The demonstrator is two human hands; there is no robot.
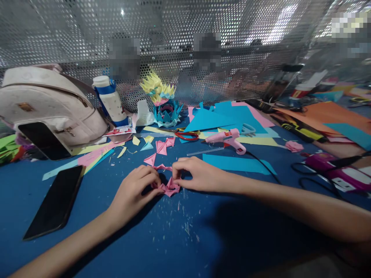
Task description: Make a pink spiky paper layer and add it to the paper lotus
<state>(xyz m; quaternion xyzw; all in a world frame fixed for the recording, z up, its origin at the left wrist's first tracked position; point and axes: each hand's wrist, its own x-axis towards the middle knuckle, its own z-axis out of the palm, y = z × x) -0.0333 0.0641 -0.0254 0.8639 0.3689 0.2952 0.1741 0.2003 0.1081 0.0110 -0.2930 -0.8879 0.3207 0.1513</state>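
A perforated metal screen [174, 50] spans the back, silvery and dotted with bright reflections. Before it spreads the blue bench [139, 247], marked with pale scratches or flecks near its middle and a dark shadow at the right.

At the far left, a pale backpack [49, 100] stands on the bench, one phone [45, 139] propped against it; another phone [55, 202] lies flat nearer the camera. Blue sheets [223, 117] overlap pink paper near the screen, and orange sheets [327, 117] cover the right side. A white bottle [111, 102] stands beside the backpack.

The pink folded-paper ring [169, 188] lies at the middle of the bench, between the person's hands. The left hand [136, 185] pinches its left side, fingers nearly closed; the right hand [193, 173] pinches its right side, thumb and fingertips close together.

Behind the hands stand a blue and yellow paper ornament [166, 110] and, farther right, a pink glue gun [227, 139], lying near red-handled scissors [187, 135].
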